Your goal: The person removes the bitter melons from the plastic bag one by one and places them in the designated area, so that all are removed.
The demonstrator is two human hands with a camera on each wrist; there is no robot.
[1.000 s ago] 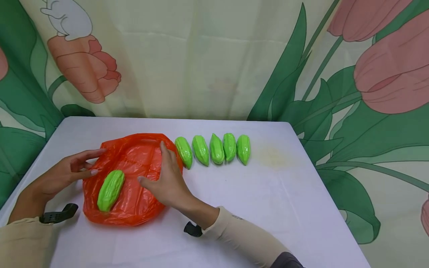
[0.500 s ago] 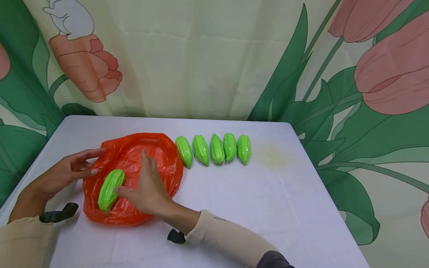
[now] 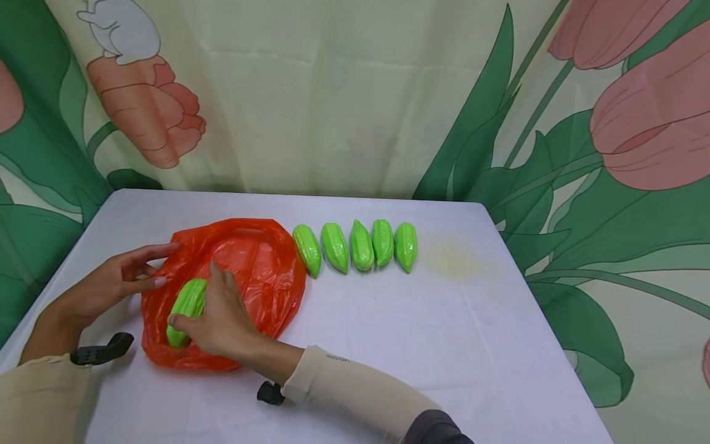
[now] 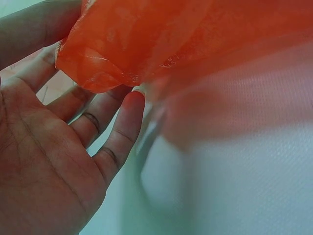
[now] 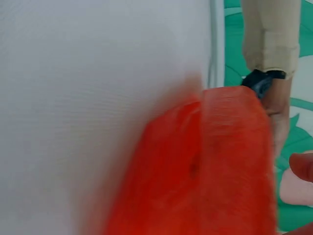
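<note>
A crinkled red plastic bag (image 3: 255, 271) lies spread on the left part of the table. On it rests a bright green gourd (image 3: 191, 296) with wavy ridges, like a bitter melon. My right hand (image 3: 222, 314) is over this gourd, its thumb lying across it and the other fingers stretched out along its right side. Part of the gourd is hidden behind that hand. At the bag's left edge is my left hand (image 3: 111, 283), its relaxed fingers touching the plastic. The left wrist view shows the thin red edge (image 4: 102, 68) resting against those fingers.
Several similar green gourds (image 3: 362, 246) stand in a row beside the bag's right edge. The white-covered table (image 3: 388, 345) meets a printed curtain (image 3: 333, 111) at the back. A faint yellowish stain (image 3: 452, 259) marks the cloth on the right.
My right hand has moved left across the bag to the green gourd, and its thumb now overlaps it. The left hand has stayed at the bag's left edge.
</note>
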